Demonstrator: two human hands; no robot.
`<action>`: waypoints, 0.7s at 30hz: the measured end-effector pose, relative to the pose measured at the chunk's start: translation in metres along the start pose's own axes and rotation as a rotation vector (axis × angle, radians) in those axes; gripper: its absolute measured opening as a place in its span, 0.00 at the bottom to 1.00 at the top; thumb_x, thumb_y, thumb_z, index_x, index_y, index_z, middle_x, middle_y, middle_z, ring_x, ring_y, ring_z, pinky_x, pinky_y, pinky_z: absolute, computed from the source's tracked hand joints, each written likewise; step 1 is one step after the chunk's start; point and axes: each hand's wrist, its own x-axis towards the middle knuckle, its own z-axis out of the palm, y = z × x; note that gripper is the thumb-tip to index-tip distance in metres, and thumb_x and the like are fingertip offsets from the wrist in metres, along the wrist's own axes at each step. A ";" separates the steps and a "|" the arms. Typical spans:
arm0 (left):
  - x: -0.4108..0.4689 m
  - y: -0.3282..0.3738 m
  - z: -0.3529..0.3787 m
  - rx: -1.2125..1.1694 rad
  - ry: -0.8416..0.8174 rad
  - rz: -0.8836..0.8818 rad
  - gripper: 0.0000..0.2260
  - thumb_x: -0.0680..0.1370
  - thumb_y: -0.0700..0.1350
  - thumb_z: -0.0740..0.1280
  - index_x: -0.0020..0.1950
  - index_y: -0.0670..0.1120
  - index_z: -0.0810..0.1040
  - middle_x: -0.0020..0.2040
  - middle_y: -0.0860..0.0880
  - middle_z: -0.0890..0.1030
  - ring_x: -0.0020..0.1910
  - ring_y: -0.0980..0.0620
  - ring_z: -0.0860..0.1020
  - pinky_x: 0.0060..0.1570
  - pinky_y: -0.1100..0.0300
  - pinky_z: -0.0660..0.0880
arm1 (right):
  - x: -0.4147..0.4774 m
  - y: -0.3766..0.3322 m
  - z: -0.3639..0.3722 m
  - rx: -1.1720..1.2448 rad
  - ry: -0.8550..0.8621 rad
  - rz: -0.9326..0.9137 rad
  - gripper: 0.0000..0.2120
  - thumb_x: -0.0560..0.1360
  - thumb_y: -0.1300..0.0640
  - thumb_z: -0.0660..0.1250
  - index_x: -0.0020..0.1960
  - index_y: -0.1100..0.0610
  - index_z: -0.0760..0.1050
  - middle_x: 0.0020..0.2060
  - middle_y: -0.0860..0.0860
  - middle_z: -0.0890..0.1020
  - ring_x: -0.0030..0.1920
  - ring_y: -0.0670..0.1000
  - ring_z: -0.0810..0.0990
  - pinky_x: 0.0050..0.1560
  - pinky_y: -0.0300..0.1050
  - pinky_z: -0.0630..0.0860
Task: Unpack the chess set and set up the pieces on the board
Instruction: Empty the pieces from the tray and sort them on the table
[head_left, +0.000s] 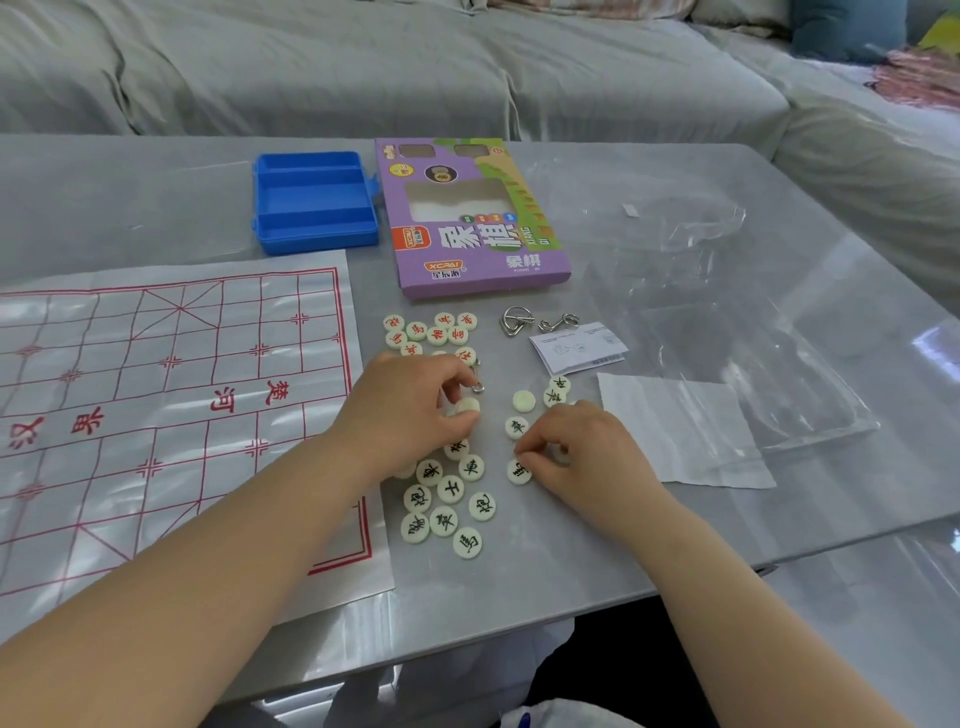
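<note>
At the frame's centre the left hand (410, 410) curls its fingers round a pale piece (468, 406). Just right of it, the right hand (582, 457) bends over the black-marked pieces (450, 489); its grip cannot be told. The red-marked pieces (437, 335) cluster above. The board (156, 395) lies flat at left on the glossy grey table (597, 545). Behind are a blue case (314, 200), a purple box (467, 234) and a grey-covered sofa (311, 67).

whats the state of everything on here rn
board, unfolded flat, nothing set up
blue case, open, empty
purple box, lying flat
red pieces, loose, face up
black pieces, loose, face up
left hand, pinching a blank piece
right hand, curled over black pieces, grip unclear
</note>
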 end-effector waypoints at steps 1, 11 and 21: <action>-0.001 -0.003 -0.001 -0.051 0.002 -0.046 0.12 0.73 0.47 0.67 0.56 0.49 0.77 0.38 0.60 0.72 0.36 0.61 0.70 0.41 0.68 0.65 | 0.000 -0.001 0.001 -0.022 0.015 -0.012 0.07 0.72 0.56 0.66 0.43 0.57 0.82 0.42 0.52 0.82 0.44 0.53 0.73 0.45 0.42 0.64; -0.004 -0.020 -0.011 -0.108 -0.032 -0.257 0.12 0.77 0.44 0.63 0.59 0.45 0.77 0.54 0.49 0.79 0.45 0.57 0.71 0.41 0.69 0.64 | -0.005 -0.007 0.005 -0.214 0.031 -0.129 0.15 0.64 0.46 0.57 0.38 0.49 0.80 0.31 0.44 0.79 0.33 0.49 0.78 0.37 0.37 0.70; 0.000 -0.024 -0.016 -0.049 -0.074 -0.253 0.12 0.78 0.42 0.62 0.60 0.46 0.77 0.60 0.49 0.77 0.58 0.52 0.73 0.51 0.67 0.64 | 0.024 -0.004 -0.007 -0.281 -0.048 0.014 0.13 0.78 0.51 0.58 0.61 0.50 0.73 0.57 0.47 0.76 0.60 0.50 0.68 0.57 0.40 0.61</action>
